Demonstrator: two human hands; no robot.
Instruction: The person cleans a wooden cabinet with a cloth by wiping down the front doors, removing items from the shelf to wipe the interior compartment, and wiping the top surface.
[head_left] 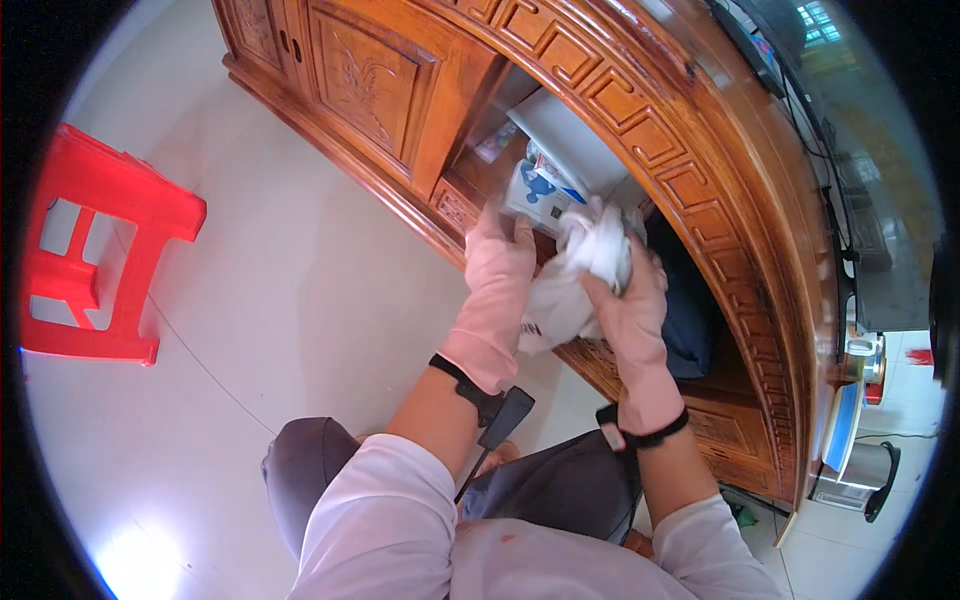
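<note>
Both my hands wear pale pink gloves at the open shelf of a carved wooden cabinet point(370, 85). My right hand point(636, 290) is closed on a bunched white cloth point(590, 262), part of which hangs down toward the floor. My left hand point(500, 245) is raised at the shelf's front edge, left of the cloth. Its fingers are smeared by motion, so whether they grip anything is unclear. Just beyond it stands a white box point(537, 195) with a blue figure on it. A dark blue bundle point(685, 325) sits in the shelf, right of my right hand.
A large white item point(575, 130) leans inside the shelf behind the box. On the left, a red plastic stool point(125, 210) stands on the pale tiled floor point(250, 300). A dark screen point(870, 150) rests atop the cabinet. At far right is a kettle point(860, 478).
</note>
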